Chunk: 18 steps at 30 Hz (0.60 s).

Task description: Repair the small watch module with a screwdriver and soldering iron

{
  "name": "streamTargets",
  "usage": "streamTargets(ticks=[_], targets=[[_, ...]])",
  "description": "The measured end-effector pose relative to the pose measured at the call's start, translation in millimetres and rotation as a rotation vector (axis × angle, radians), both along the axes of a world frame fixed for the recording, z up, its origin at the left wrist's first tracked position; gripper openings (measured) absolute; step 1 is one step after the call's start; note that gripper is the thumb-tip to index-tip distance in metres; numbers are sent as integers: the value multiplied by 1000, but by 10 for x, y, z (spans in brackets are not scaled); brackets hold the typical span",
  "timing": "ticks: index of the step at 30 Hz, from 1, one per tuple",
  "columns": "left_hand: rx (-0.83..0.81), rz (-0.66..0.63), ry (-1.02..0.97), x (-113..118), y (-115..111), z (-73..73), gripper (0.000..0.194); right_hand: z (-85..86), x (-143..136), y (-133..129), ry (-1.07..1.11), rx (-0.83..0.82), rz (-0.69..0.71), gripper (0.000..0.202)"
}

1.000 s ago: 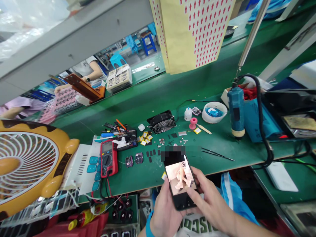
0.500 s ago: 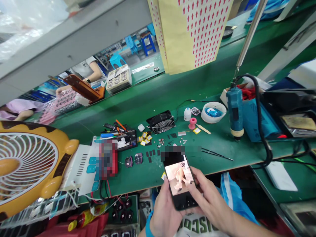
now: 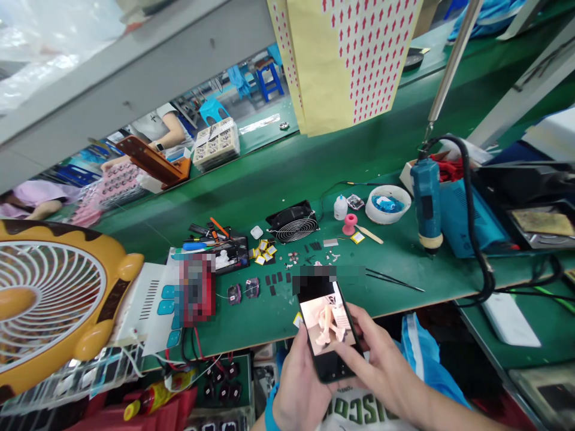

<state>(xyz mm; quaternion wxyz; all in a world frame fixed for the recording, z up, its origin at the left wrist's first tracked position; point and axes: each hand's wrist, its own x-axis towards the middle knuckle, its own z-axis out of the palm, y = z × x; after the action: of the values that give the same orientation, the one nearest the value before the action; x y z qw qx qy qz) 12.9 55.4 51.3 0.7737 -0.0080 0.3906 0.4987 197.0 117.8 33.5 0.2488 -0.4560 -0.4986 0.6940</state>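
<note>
A black smartphone with a lit picture on its screen is held over the front edge of the green workbench. My left hand wraps its left side and underside, a blue band around the wrist. On the phone's right edge, my right hand grips with the fingers behind, while its thumb lies over the lower part of the screen. Just beyond the phone lie small black pads, tiny loose parts and several yellow-edged battery cells. Black tweezers rest to the right.
A yellow fan stands at the left, near a pixelated red device. Behind the parts sits a black cooling fan. A white bowl and a hanging blue electric screwdriver are at right. Co-workers' arms show across the bench.
My right thumb has moved down and left on the phone's screen. The picture on the screen looks slightly shifted or enlarged. Both hands keep their hold.
</note>
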Motion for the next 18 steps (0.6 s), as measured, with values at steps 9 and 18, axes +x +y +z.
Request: streamTargets(ticks=[9,18], targets=[[1,-7,27,-19,0,6,49,142,144,245,121,-22,173,90],[-7,-1,33,3,-10,-24,55,309,127,336,64,9,197,94]])
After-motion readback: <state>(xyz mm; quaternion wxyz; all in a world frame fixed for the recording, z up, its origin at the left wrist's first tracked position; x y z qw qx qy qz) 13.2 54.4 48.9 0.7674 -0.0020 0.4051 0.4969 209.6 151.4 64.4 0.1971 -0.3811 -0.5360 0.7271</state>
